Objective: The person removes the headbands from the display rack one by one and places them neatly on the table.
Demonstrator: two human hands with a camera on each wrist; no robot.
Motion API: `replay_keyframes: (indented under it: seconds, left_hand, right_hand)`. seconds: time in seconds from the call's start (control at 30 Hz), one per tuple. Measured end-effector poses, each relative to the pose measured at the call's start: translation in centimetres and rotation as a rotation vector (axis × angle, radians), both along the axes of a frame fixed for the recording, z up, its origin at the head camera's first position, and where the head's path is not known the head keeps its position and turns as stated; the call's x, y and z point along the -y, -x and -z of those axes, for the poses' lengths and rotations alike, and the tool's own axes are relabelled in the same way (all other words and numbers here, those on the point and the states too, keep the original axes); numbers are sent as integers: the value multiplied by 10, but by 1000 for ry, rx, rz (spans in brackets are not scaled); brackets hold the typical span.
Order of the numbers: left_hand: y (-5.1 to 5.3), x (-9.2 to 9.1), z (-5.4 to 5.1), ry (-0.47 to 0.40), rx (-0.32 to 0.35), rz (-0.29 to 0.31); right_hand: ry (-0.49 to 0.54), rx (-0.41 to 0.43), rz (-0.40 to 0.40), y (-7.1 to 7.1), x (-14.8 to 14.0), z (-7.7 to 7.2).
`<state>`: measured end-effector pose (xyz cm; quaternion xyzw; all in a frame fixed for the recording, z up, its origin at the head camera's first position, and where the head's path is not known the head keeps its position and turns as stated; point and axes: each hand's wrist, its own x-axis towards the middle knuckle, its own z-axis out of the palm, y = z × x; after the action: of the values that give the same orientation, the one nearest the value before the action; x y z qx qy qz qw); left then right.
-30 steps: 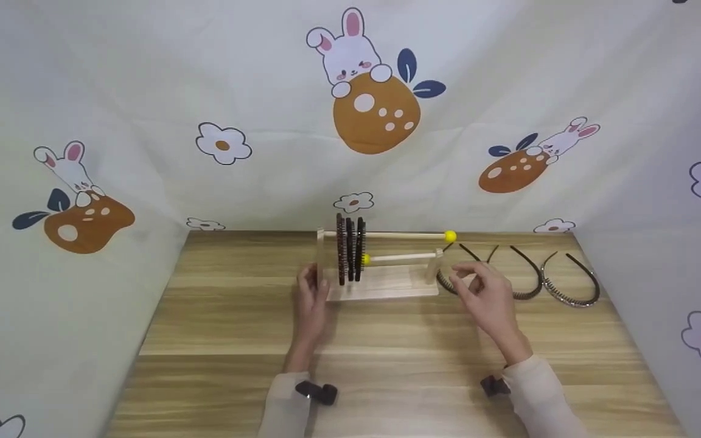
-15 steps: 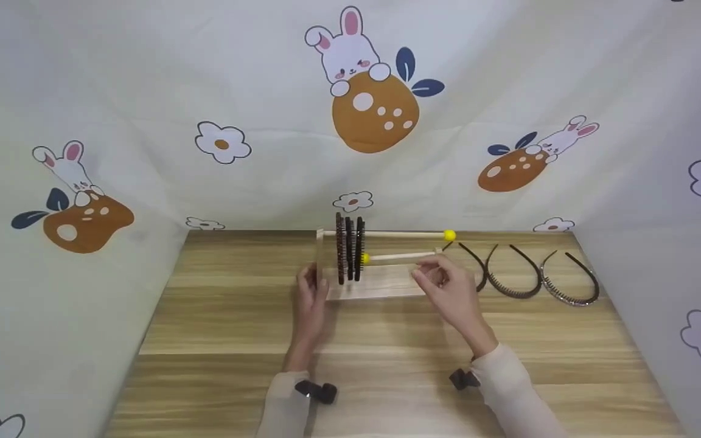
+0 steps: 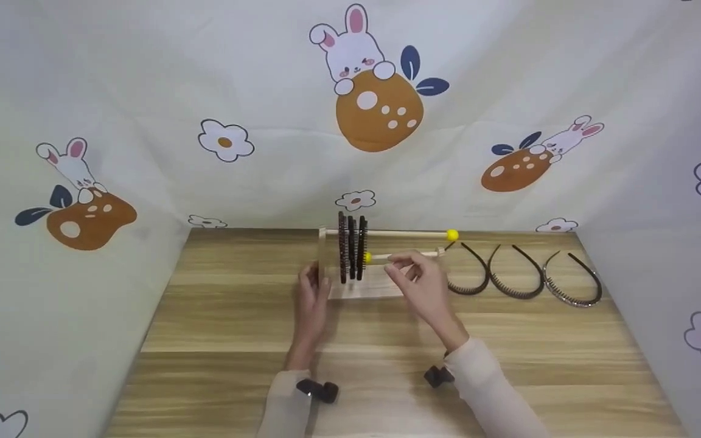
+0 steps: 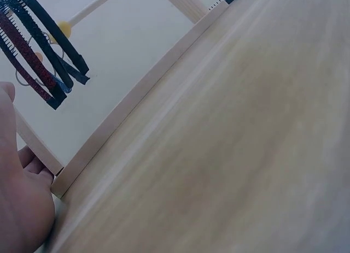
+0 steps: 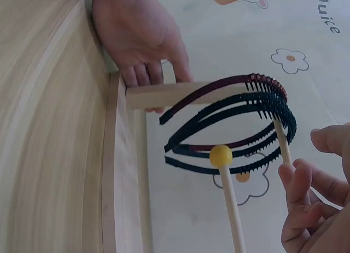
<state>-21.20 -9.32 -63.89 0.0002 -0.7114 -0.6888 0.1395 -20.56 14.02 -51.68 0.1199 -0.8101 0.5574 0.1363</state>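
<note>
Several dark toothed headbands [image 3: 361, 243] hang side by side on the upper rod [image 3: 411, 233] of a pale wooden stand [image 3: 356, 290], close to its left upright. My left hand [image 3: 312, 298] holds that upright, thumb on the near side and fingers behind it. Yellow balls tip both rods; the lower rod's yellow ball [image 5: 221, 156] shows beside the bands in the right wrist view. My right hand [image 3: 423, 286] hovers in front of the lower rod, right of the bands. Its fingers [image 5: 298, 187] are loosely bent, with thumb apart and nothing between them.
Three more headbands lie in a row on the wooden table [image 3: 235, 328] to the right: one black [image 3: 469, 291], one dark brown [image 3: 518, 295], one with a shiny edge [image 3: 575, 302]. A printed cloth [image 3: 265, 182] stands behind and at both sides.
My right hand has moved left, from beside the stand's right upright to in front of the lower rod. My left hand stays on the left upright, and the hung headbands keep their place.
</note>
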Motion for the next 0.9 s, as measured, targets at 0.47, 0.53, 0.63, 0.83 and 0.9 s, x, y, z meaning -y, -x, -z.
replay_keyframes:
  seconds: [0.47,0.53,0.63,0.83,0.9]
  left_hand:
    - [1,0,5,-44,-53,10]
    - [0,0,5,-41,-51,6]
    - [0,-1,7,-35,-53,7]
    - [0,-1,7,-18,-61,4]
    - [0,0,6,-18,-55,6]
  right_hand:
    - [146,159,-20,13,33,-5]
    - [142,169,-18,14,36,-5]
    - [141,186,-30,16,41,-4]
    - [170,249,-58,21,46,-3]
    - [195,265,-61,21,46,-3]
